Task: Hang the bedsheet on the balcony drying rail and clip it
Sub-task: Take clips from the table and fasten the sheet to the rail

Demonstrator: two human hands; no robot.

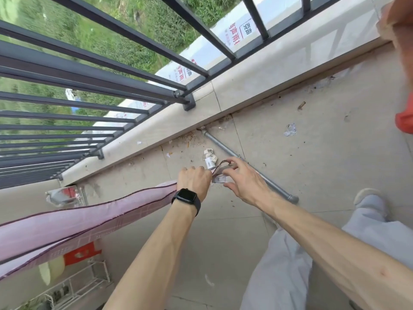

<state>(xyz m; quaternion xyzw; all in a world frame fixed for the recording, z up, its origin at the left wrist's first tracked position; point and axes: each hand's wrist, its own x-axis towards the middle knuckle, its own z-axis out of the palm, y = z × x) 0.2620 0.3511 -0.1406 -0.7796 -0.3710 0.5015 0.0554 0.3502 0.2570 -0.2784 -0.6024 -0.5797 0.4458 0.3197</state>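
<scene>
The pink checked bedsheet (93, 222) with dark piping stretches as a long folded band from the lower left up to my hands; whatever carries it is hidden under the cloth. My left hand (194, 179), with a black watch on the wrist, is closed around the sheet's end. My right hand (242, 179) is just to its right, fingers spread, with the fingertips pinching the sheet's dark-edged corner (223, 164). A small pale piece (220, 180) lies between thumb and fingers; I cannot tell whether it is a clip or cloth.
The dark metal balcony railing (93, 70) runs above a stone ledge (257, 72). On the tiled floor lie a grey pipe (263, 177), a small white bottle (209, 163) and litter. A white wire rack (73, 285) stands lower left. My pale-trousered leg (312, 265) is lower right.
</scene>
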